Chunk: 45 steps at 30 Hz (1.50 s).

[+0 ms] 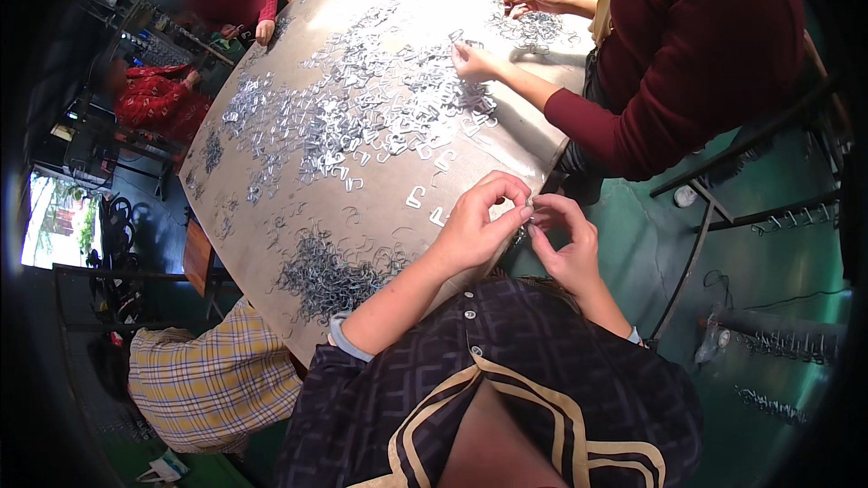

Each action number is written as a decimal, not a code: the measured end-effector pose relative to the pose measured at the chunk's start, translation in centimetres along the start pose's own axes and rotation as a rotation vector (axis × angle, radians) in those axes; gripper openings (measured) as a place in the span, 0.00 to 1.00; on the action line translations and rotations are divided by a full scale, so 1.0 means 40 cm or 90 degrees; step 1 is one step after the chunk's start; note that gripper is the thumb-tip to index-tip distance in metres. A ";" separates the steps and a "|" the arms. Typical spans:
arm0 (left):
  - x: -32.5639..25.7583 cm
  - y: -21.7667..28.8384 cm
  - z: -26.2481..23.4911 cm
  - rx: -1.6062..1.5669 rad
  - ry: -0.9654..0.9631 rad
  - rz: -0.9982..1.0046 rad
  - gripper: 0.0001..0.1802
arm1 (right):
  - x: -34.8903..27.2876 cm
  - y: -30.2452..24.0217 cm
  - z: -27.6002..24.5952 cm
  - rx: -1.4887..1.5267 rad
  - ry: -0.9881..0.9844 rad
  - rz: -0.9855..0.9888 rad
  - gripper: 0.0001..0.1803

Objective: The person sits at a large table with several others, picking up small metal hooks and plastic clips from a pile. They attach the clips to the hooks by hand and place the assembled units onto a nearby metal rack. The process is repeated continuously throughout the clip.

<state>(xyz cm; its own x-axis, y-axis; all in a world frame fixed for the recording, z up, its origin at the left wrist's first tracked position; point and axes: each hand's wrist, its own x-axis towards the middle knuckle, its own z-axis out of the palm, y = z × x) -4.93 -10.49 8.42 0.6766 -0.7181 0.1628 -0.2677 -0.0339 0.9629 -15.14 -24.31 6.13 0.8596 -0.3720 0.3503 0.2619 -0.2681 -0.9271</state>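
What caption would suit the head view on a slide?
Left hand and right hand meet at a table strewn with curved metal pieces.

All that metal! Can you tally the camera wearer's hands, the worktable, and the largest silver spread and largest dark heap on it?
Wearer's hands: 2 (left hand, right hand)
Worktable: 1
Largest silver spread of hooks: 1
Largest dark heap: 1
Total: 5

Single metal pieces overlap too much to count.

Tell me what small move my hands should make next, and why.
I'd probably shift inward over the table before letting go: your left hand and right hand together pinch a small, mostly hidden piece near the table's edge, where a drop could reach the floor.
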 end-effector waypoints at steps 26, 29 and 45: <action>-0.086 -0.340 0.086 0.560 -0.011 0.103 0.29 | 0.009 -0.063 -0.257 -0.101 0.270 -0.112 0.06; -0.087 -0.326 0.093 0.580 -0.021 0.089 0.35 | 0.005 -0.094 -0.308 -0.121 0.321 -0.142 0.06; -0.090 -0.307 0.103 0.571 -0.013 0.105 0.33 | -0.045 -0.303 -0.621 -0.272 0.650 -0.296 0.07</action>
<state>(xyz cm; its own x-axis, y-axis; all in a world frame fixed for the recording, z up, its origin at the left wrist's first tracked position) -6.90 -10.36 -4.87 0.5728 -0.7732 0.2721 -0.7985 -0.4514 0.3983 -30.75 -42.48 20.04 -0.0744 -0.6429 0.7623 0.1221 -0.7645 -0.6329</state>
